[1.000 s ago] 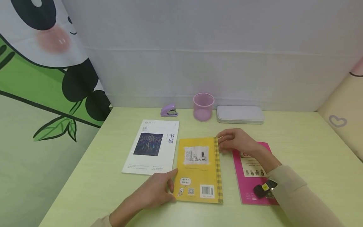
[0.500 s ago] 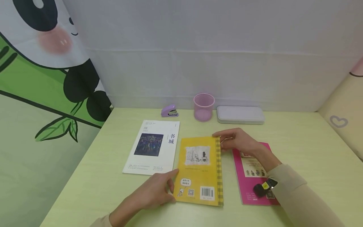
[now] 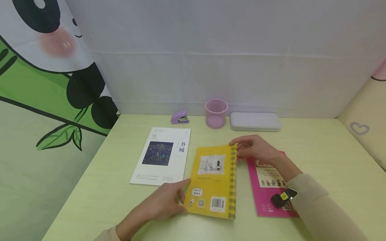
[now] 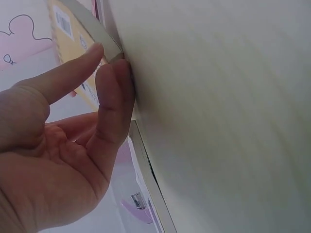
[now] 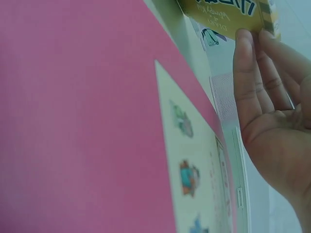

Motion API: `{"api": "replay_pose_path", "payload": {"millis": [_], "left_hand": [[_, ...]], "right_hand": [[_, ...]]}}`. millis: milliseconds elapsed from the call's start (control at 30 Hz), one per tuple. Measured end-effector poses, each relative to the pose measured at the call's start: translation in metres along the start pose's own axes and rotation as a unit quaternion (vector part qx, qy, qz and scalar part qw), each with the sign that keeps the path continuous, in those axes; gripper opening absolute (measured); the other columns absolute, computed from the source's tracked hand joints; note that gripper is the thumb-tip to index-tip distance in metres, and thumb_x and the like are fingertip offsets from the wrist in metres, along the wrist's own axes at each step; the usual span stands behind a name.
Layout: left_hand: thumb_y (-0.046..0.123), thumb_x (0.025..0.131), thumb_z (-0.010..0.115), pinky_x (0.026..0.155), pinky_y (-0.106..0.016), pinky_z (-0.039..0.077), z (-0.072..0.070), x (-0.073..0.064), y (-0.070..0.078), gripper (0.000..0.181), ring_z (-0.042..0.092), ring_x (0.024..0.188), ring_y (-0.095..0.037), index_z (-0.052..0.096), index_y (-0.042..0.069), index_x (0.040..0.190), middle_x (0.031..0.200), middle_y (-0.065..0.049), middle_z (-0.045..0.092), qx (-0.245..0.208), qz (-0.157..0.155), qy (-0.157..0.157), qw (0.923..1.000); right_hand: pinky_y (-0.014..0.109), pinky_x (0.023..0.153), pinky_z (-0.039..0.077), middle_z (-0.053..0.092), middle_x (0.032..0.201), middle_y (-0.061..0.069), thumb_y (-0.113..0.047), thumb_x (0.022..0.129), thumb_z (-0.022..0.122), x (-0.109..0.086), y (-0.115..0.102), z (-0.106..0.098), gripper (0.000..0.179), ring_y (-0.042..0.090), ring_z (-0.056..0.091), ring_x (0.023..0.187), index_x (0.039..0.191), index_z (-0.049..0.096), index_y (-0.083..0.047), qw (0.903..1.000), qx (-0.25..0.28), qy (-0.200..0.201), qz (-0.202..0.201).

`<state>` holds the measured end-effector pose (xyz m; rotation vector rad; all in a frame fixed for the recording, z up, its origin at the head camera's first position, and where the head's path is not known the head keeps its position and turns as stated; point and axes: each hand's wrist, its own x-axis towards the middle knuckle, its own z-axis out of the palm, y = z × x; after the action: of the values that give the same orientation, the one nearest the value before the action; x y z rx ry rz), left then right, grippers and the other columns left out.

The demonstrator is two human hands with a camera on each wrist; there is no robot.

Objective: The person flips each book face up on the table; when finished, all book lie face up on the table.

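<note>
A yellow book point(image 3: 209, 184) with a checkered spine lies back cover up in the middle of the table, its right side raised. My left hand point(image 3: 164, 201) pinches its lower left corner; the left wrist view shows thumb and fingers about the page edges of the book point(image 4: 80, 36). At the upper right corner my right hand point(image 3: 256, 149) holds the spine end between thumb and fingers. From the right wrist, part of the front cover of the yellow book point(image 5: 228, 14) shows from below. Under my right forearm lies a pink book point(image 3: 263, 197), partly covered by the sleeve.
A white magazine point(image 3: 158, 157) lies to the left of the yellow book. Along the back stand a purple stapler point(image 3: 179, 117), a pink translucent cup point(image 3: 216, 114) and a pale flat case point(image 3: 255, 121). Behind them hangs a white cloth point(image 3: 193, 67).
The yellow book's right side has come up off the table and the book has turned slightly clockwise. My right fingers have closed on its upper corner; the left hand has hardly moved.
</note>
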<state>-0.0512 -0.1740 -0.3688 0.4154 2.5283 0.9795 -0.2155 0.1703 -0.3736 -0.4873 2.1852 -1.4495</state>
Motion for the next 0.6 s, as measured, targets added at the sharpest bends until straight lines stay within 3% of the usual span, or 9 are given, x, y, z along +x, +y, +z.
{"api": "replay_pose_path", "payload": {"millis": [333,600], "left_hand": [[0.015,0.070,0.096,0.068,-0.025,0.045,0.0003,0.0026,-0.0026,0.096,0.054,0.078,-0.014,0.051,-0.001,0.153,0.093,0.002,0.066,0.027,0.009,0.007,0.9996],[0.021,0.069,0.096,0.072,-0.028,0.045,0.0024,0.0027,-0.0035,0.095,0.054,0.085,-0.017,0.054,0.003,0.152,0.099,-0.001,0.067,0.050,0.000,0.024,0.9985]], "right_hand": [[0.035,0.082,0.064,0.071,0.108,0.013,-0.015,0.096,0.077,-0.0008,-0.0001,-0.0006,0.042,0.026,0.074,0.087,0.137,0.069,-0.007,0.9998,0.010,0.018,-0.002],[0.033,0.079,0.064,0.070,0.102,0.010,-0.009,0.096,0.076,0.0001,-0.0052,0.0007,0.043,0.019,0.073,0.083,0.136,0.067,0.002,0.9988,0.035,0.027,-0.022]]}}
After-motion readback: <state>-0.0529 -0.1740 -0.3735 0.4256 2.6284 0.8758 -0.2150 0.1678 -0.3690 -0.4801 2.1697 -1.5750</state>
